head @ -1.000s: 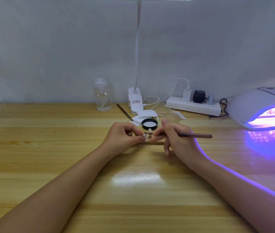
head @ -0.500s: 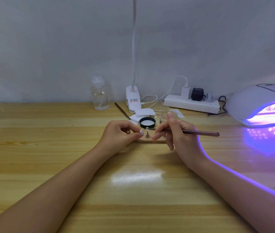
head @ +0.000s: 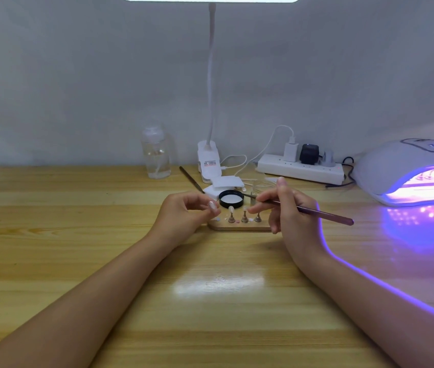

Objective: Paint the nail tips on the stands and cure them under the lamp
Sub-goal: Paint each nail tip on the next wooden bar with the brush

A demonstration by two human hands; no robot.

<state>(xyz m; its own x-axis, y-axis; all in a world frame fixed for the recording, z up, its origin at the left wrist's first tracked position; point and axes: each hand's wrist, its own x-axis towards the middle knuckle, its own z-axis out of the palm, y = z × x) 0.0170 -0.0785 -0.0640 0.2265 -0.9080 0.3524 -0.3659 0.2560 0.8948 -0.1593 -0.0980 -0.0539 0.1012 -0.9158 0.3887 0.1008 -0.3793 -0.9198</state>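
Observation:
A small wooden base [head: 239, 227] lies mid-table with three little stands on it. The left stand [head: 231, 217] carries a pale nail tip [head: 231, 208]; the other two stands [head: 244, 217] [head: 257, 217] look bare at this size. My left hand [head: 184, 216] hovers just left of the base, fingers loosely curled around nothing, apart from the stands. My right hand [head: 287, 211] pinches a thin purple brush [head: 316, 214], whose tip points left toward a black lid [head: 231, 199] with white inside. The curing lamp [head: 401, 168] glows purple at the right.
Behind the base sit white pads [head: 226, 183], a small clear dish [head: 262, 185], a second thin tool [head: 190, 179], a clear bottle [head: 156, 155], a desk lamp's clamp base [head: 209, 166] and a power strip [head: 300, 171] with plugs and cables.
My left hand has let go of the left stand and drawn back a little to the left. My right hand has raised the brush off the nail tip toward the black lid.

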